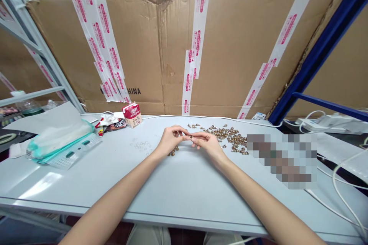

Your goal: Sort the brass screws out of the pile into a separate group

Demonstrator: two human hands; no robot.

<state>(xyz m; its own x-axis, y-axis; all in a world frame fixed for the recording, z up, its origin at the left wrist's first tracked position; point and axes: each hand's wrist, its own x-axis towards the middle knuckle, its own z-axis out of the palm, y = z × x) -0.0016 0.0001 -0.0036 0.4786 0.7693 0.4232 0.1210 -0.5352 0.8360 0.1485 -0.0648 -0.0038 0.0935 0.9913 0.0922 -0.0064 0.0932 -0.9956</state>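
Over the middle of the table, my left hand [170, 140] and my right hand [209, 144] meet at the fingertips. Both are closed in a pinch around a tiny dark piece [190, 136], too small to name. Under and behind my left hand lies a small group of brass-coloured metal parts [172, 152], partly hidden by the fingers. A larger spread of similar brass-coloured parts [227, 134] lies beyond and to the right of my right hand. Left of my left hand, small clear rings [140, 145] are scattered on the white table [184, 195].
A small red-and-cream drink carton [132, 115] stands at the back beside crumpled wrappers [113, 124]. Teal-edged plastic packaging [61, 145] lies at the left. Taped cardboard [143, 53] walls off the back. White cables [342, 187] and a blurred-out patch [284, 160] are at the right.
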